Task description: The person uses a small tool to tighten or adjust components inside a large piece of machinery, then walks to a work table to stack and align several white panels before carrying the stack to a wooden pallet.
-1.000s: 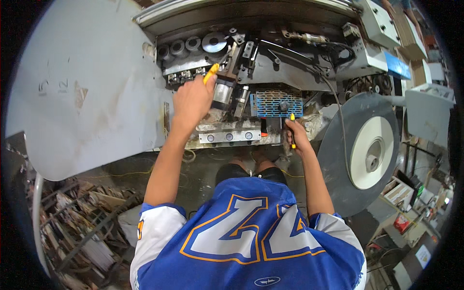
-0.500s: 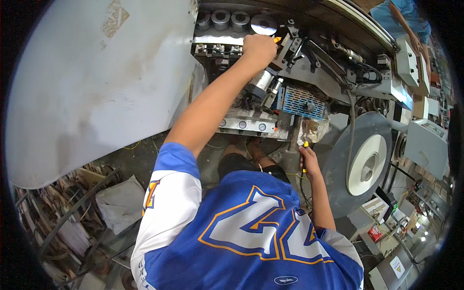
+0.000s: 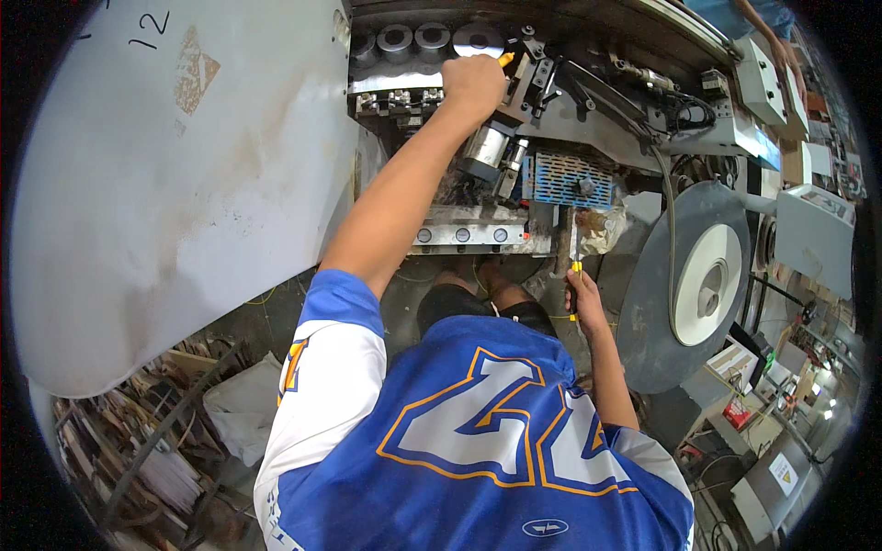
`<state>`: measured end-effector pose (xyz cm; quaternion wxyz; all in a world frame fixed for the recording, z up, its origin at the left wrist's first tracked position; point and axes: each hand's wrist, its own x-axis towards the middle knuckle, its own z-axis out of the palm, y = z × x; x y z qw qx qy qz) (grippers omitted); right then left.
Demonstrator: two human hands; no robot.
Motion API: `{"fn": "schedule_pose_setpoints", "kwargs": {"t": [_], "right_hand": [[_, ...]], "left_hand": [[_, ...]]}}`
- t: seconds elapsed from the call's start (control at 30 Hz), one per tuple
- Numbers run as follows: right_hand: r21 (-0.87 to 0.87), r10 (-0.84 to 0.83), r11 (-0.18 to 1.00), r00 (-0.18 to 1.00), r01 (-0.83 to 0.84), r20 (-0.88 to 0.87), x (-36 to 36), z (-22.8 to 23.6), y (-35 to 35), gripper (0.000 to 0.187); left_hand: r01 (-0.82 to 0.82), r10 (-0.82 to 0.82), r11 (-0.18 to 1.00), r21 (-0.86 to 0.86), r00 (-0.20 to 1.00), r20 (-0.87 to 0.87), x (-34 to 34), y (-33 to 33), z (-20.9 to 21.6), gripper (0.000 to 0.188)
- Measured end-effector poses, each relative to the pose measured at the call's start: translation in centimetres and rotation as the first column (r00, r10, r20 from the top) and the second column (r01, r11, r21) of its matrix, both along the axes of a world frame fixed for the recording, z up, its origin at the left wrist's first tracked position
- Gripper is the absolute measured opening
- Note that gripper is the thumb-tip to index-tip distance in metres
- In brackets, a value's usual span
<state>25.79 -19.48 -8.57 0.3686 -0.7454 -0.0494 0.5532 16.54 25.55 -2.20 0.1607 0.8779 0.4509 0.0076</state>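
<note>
A broad pale panel [image 3: 230, 165] fills the left side, beside an open machine [image 3: 597, 124] along the far side. A grey reel [image 3: 700, 285] with a cream centre stands to the right. On the machine's near side are a blue slotted grate [image 3: 556, 179] and, left of it, a light bar with three gauges [image 3: 482, 237]; round metal rollers [image 3: 395, 39] line up far left.

The left hand [image 3: 475, 89] is clenched near the rollers, the right hand [image 3: 583, 298] nearer, left of the reel. The right wraps a black-and-yellow handled tool [image 3: 576, 266] — its narrow shaft points far, toward the grate. The left grasps a smaller yellow-ended tool [image 3: 506, 60] — mostly hidden.
</note>
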Motion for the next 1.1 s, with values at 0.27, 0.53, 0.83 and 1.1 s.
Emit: {"fn": "schedule_pose_setpoints", "kwargs": {"t": [0.27, 0.53, 0.83, 1.1], "right_hand": [[-0.012, -0.032, 0.999, 0.999, 0.033, 0.034, -0.2, 0.2, -1.2, 0.028], [0.028, -0.028, 0.999, 0.993, 0.025, 0.114, -0.5, 0.1, -0.9, 0.031], [0.332, -0.279, 0.914, 0.232, -0.234, 0.932, 6.6, 7.7, 9.2, 0.031], [0.228, -0.200, 0.928, 0.122, -0.296, 0.972, 4.9, 15.2, 15.8, 0.033]], "left_hand": [[0.022, -0.023, 1.000, -0.016, 0.998, -0.061, -1.8, -0.6, 0.3, 0.026], [-0.048, 0.049, 0.998, -0.037, 0.998, 0.037, -3.0, -1.5, -0.7, 0.030], [-0.157, 0.172, 0.972, -0.176, 0.982, 0.077, -8.5, -7.9, 1.8, 0.043], [-0.194, 0.214, 0.969, -0.153, 0.968, 0.127, -12.7, -12.6, 2.8, 0.042]]}}
